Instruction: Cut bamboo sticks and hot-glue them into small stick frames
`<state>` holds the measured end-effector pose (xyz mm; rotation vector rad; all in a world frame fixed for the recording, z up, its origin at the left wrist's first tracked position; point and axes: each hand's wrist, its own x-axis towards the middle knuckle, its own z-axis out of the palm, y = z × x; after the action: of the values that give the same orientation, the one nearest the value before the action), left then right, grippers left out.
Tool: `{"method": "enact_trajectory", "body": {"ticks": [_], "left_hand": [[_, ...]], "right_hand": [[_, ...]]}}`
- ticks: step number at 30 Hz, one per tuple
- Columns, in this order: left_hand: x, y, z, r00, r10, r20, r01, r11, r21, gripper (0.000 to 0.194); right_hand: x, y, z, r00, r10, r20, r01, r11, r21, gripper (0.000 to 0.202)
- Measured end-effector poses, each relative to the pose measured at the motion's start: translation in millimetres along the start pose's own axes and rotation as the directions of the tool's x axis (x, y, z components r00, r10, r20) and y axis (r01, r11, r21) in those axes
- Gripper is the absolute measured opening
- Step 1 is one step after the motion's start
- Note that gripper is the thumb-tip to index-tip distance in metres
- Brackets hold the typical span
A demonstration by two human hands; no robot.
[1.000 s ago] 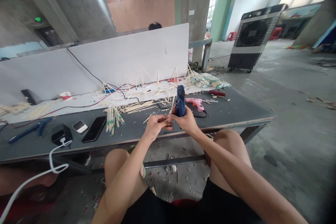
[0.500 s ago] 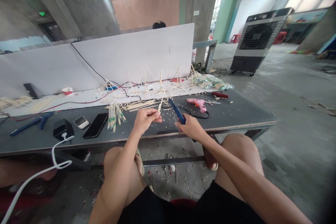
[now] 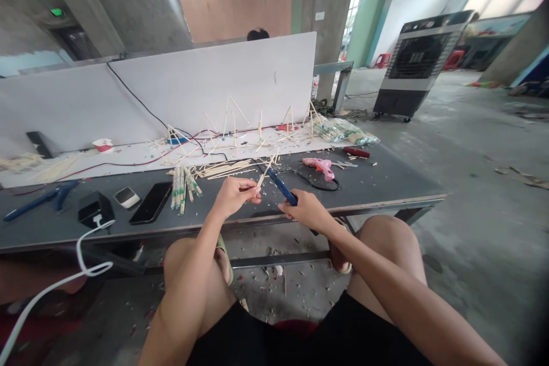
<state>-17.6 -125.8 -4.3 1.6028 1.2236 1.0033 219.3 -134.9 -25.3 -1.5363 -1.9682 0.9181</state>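
My left hand [image 3: 240, 193] pinches thin bamboo sticks [image 3: 266, 169] between thumb and fingers, tips pointing up and away. Wrapped in my right hand [image 3: 302, 206] is a long, dark blue hand tool [image 3: 281, 184]. Its far end lies close beside the sticks; whether they touch I cannot tell. Behind my hands, a pile of loose bamboo sticks [image 3: 227, 168] lies on the dark table [image 3: 240, 206]. Left of them are sticks in green-printed wrappers [image 3: 182, 187]. A pink glue gun [image 3: 319, 167] with a black cable rests right of the tool.
Small stick frames [image 3: 259, 128] stand before a white partition [image 3: 206, 91]. Packed sticks [image 3: 343, 128] and a red-handled tool [image 3: 357, 152] lie at the right. A phone [image 3: 151, 203], charger [image 3: 95, 210] and blue tool [image 3: 38, 203] occupy the left. An air cooler [image 3: 407, 68] stands beyond.
My right hand has brought the blue tool leftward, nearer the sticks. The sticks in my left hand now tilt more to the right. The whole view has shifted slightly.
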Motion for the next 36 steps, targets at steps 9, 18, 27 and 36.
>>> {"method": "enact_trajectory", "body": {"ticks": [9,18,27,36], "left_hand": [[-1.8,-1.6,4.1,0.998,0.069,0.000,-0.067,0.963,0.262,0.022],[-4.8,4.0,8.1,0.983,0.184,0.003,-0.161,0.850,0.502,0.030],[-4.0,10.5,12.2,0.973,0.228,0.032,-0.186,0.695,0.695,0.034],[-2.8,12.9,13.0,0.974,0.218,0.067,-0.189,0.607,0.772,0.035]], "right_hand": [[-3.6,-9.6,0.3,0.998,0.013,0.054,-0.014,1.000,0.022,0.024],[1.5,-9.0,7.8,0.999,0.007,0.038,-0.012,0.991,0.136,0.031],[0.0,-11.6,10.4,0.995,0.024,0.096,-0.037,0.990,0.134,0.031],[1.9,-12.0,12.2,1.000,-0.007,0.014,0.008,0.999,-0.041,0.034]]}}
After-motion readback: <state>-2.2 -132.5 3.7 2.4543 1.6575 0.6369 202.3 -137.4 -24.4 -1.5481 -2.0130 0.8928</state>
